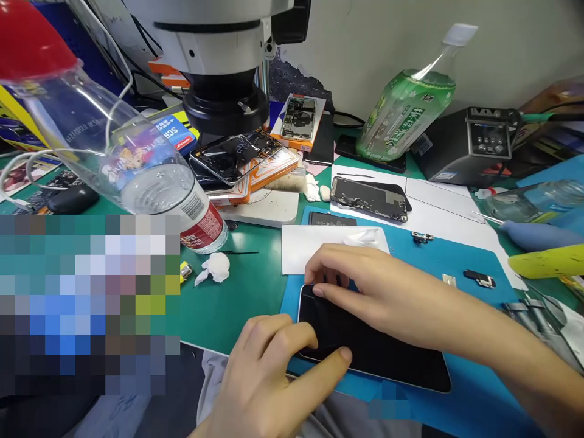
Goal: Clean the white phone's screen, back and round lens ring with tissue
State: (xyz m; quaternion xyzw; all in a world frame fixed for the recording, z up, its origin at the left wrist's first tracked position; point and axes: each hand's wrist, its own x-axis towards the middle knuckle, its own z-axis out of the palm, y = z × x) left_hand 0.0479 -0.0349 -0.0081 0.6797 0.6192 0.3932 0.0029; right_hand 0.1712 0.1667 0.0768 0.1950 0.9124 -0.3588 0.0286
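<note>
A phone, its black screen facing up inside a thin pale frame, lies on the blue mat near the front edge. My right hand reaches across from the right, thumb on the glass at the far left corner and the other fingers curled over the edge. My left hand is at the near left edge, its bent fingers and thumb on the phone. Just behind are a white pad with crumpled tissue and a black battery. Small phone parts lie beyond my right forearm.
A microscope hangs over stacked phone boxes. A plastic bottle leans at left; a green-labelled bottle stands behind. An opened phone lies on white paper. At right are a screwdriver, a yellow handle and a black box.
</note>
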